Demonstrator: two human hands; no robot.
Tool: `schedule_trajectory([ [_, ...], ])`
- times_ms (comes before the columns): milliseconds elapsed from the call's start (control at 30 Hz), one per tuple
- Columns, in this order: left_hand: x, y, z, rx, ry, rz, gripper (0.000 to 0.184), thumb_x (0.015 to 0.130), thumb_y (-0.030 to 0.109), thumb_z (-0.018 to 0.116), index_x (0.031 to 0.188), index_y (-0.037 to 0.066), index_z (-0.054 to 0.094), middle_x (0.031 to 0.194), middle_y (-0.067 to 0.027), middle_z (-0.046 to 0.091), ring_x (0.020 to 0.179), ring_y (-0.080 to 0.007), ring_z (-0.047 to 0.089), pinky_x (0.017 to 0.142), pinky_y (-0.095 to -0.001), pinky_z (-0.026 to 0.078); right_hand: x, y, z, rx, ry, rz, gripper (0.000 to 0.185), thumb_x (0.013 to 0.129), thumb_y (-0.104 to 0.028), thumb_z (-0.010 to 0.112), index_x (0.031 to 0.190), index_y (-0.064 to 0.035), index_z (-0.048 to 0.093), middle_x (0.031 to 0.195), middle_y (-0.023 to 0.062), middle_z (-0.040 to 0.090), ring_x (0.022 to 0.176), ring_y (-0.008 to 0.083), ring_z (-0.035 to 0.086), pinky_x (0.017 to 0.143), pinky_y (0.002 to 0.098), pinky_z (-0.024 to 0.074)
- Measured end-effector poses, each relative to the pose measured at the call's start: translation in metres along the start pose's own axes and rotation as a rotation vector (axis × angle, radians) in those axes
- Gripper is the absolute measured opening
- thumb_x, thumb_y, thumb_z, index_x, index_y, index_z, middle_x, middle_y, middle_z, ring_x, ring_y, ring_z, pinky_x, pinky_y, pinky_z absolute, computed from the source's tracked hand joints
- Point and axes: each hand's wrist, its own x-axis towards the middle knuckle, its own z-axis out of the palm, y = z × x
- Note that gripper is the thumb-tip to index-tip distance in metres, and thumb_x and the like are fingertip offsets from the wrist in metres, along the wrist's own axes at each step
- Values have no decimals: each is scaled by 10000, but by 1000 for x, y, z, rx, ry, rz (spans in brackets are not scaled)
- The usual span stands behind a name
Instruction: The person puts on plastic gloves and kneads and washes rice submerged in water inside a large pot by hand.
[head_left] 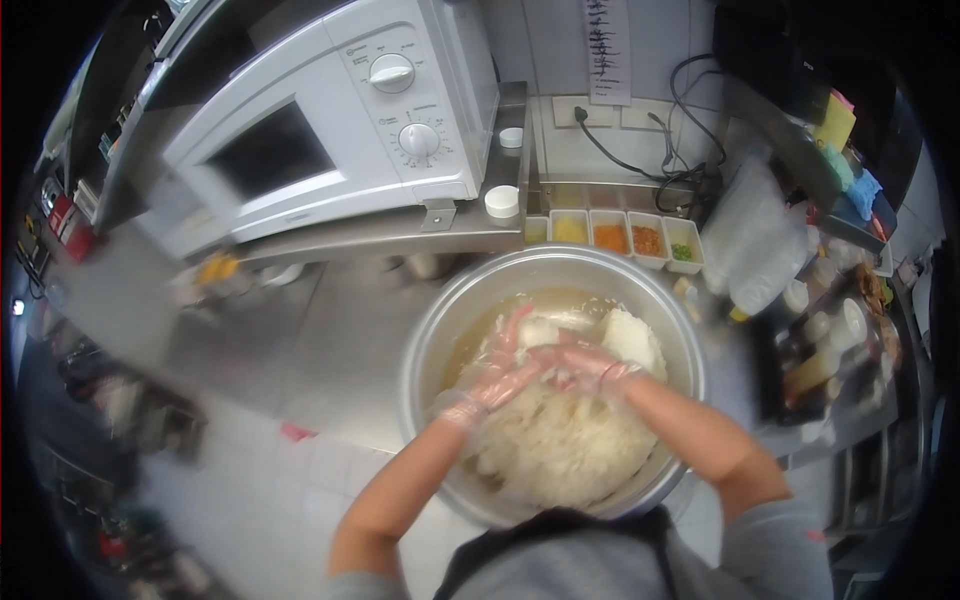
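Observation:
A large round metal pot [421, 330] stands in front of me, with a mass of white rice [565, 445] in its near part and a rice lump [632, 340] at its far right. Both my hands are inside it, in clear plastic gloves. My left hand [503, 375] is at the middle left, its fingers partly spread. My right hand [582, 360] meets it at the centre, fingers curled inward and touching the left one. Some white rice lies right by the fingers. What the right hand holds, if anything, is hidden.
A white microwave [340, 120] sits on a metal shelf behind the pot at the left. Small trays of chopped ingredients [610, 236] line the pot's far side. Plastic bottles [765, 270] and a dark box of containers [800, 360] are at the right.

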Motion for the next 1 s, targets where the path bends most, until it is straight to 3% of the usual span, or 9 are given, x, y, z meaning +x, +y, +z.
schedule_trajectory([
  [100,-8,33,-10,-164,-22,16,875,721,296,771,1413,117,268,1414,-132,345,1328,-270,311,1097,-386,254,5,10,9,222,-29,19,623,800,-393,665,1258,-50,420,780,64,509,521,101,458,452,226,346],
  [200,-13,35,-4,-182,37,94,794,727,287,773,1367,100,341,1367,-121,399,1276,-251,372,1066,-378,301,-3,6,12,192,-102,91,740,823,-534,590,1363,-89,350,1007,139,535,739,169,547,565,302,424],
  [300,-11,34,-1,-226,88,101,609,765,256,748,1269,77,458,1248,-95,500,1120,-209,496,981,-344,383,-12,10,21,99,26,8,751,831,-634,494,1411,-198,299,1253,26,498,922,161,532,851,449,448],
  [400,-11,27,-2,-403,134,-25,429,813,238,706,1167,66,536,1093,-64,580,944,-166,560,868,-295,444,1,25,33,159,102,89,705,853,-658,422,1390,-208,342,1298,25,457,1071,174,483,900,499,409],
  [500,-13,33,-8,-413,223,-188,362,856,287,643,1109,38,574,1032,-73,603,914,-163,561,838,-277,446,6,32,39,141,-52,68,786,858,-651,391,1420,-108,311,1456,165,249,1267,297,322,938,514,345],
  [600,-12,21,-15,-285,221,-355,504,877,446,558,1129,10,586,1133,-138,582,1053,-224,537,932,-311,399,34,58,26,-96,-214,-252,731,862,-601,384,1368,-73,389,1427,210,319,1318,335,296,1031,416,319],
  [667,-6,-10,-7,-157,279,-396,606,873,520,515,1186,3,559,1193,-176,559,1128,-271,507,980,-341,361,19,47,32,-478,-62,-181,697,874,-550,371,1312,-10,429,1358,240,391,1285,347,342,1027,367,331],
  [767,-6,14,-19,-435,356,-491,741,860,613,454,1260,-9,508,1274,-225,510,1229,-334,438,1039,-383,294,25,43,31,-906,-16,-293,544,859,-419,453,1230,-21,473,1230,251,470,1181,321,433,979,381,365],
  [1000,-5,-10,-36,-322,362,-550,655,877,548,459,1222,-6,509,1204,-228,537,1157,-358,480,977,-396,352,69,-24,-3,-926,-40,-129,596,776,-394,636,1194,3,484,1152,209,517,1076,295,499,933,362,392],
])
